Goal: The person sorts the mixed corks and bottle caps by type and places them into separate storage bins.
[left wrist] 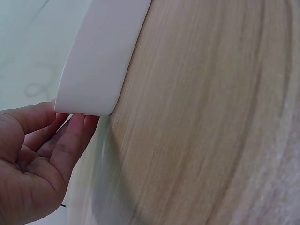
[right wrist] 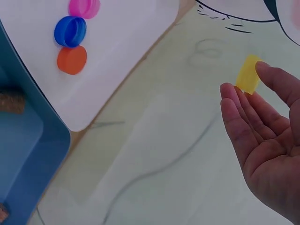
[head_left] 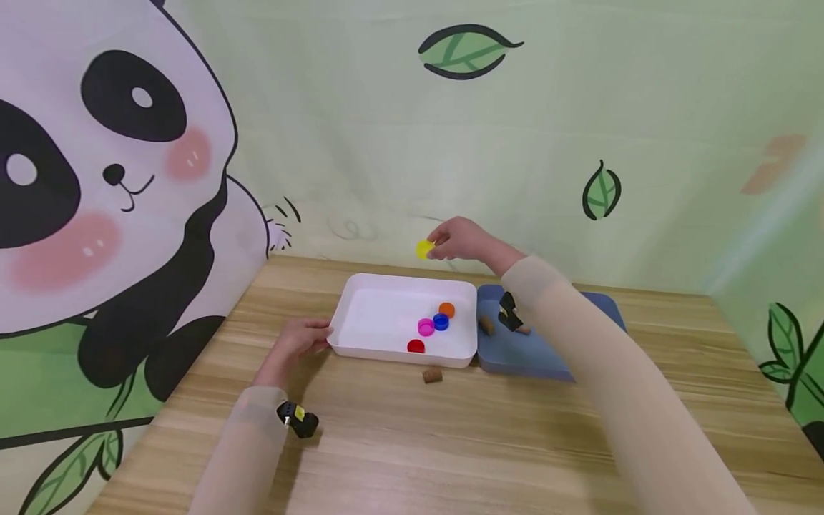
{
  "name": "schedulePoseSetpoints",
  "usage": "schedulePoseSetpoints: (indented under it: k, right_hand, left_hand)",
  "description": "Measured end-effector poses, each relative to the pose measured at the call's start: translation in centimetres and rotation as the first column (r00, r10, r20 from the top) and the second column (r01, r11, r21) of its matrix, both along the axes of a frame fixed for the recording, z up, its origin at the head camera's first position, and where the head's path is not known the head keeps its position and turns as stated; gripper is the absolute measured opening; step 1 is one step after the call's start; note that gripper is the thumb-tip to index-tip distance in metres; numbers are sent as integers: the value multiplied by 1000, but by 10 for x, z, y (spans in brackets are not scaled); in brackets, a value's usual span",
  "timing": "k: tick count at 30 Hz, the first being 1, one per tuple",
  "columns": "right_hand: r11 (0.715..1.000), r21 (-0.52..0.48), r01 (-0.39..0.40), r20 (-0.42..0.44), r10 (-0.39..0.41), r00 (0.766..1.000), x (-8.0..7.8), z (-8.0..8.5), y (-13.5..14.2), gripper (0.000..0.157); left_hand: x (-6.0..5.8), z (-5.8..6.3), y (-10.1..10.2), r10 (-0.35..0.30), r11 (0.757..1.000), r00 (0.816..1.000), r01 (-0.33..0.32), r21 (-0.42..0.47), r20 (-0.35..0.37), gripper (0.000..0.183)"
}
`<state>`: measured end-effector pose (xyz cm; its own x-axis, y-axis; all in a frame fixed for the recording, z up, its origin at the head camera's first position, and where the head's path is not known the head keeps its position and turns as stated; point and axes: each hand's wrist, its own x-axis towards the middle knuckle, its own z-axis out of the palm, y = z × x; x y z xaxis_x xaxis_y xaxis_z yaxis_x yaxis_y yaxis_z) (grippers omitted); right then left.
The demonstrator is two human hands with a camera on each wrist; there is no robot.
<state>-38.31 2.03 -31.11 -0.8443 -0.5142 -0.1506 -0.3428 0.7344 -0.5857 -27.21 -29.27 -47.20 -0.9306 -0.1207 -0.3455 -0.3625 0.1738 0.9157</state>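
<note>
My right hand (head_left: pixel 458 239) pinches a yellow bottle cap (head_left: pixel 424 249) between thumb and fingertips, raised above the back edge of the white tray (head_left: pixel 367 351). The cap appears edge-on in the right wrist view. At the tray's left end, my left hand (head_left: pixel 301 339) holds the rim, with the thumb by its upper edge and the fingers against the outer wall (left wrist: pixel 93 75). Inside the tray's right half lie an orange cap (head_left: pixel 447 310), a blue cap (head_left: pixel 440 321), a pink cap (head_left: pixel 425 327) and a red cap (head_left: pixel 415 346).
A blue tray (head_left: pixel 534 368) adjoins the white one on the right, partly covered by my right forearm. Brown corks, one of them a cork (right wrist: pixel 12 102) near its wall, lie in it. Another cork (head_left: pixel 432 375) rests on the wooden table (head_left: pixel 386 443). Behind stands a panda-printed backdrop (head_left: pixel 360 143).
</note>
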Motion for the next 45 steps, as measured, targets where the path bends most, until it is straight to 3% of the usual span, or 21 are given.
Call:
schedulePoseSetpoints:
  k: [11,26,37,45]
  right_hand:
    - [1000,0,-25,-7,25,1000,-1,-32,-22,42]
    - [964,166,-210,31,207,978,11,-68,-40,37]
    - [952,186,-241,68,232,970,17,-93,-47,36]
    - [930,256,-263,80,251,965,17,-101,-49,37]
  left_hand:
    - [-1,1,-4,-14,1000,999,14,7,-32,44]
    - [0,-1,-4,-30,999,998,30,14,-58,43]
    - [-1,-4,-4,-4,999,999,6,42,-53,42]
    - [1,-4,-2,-4,1000,999,6,30,-45,42]
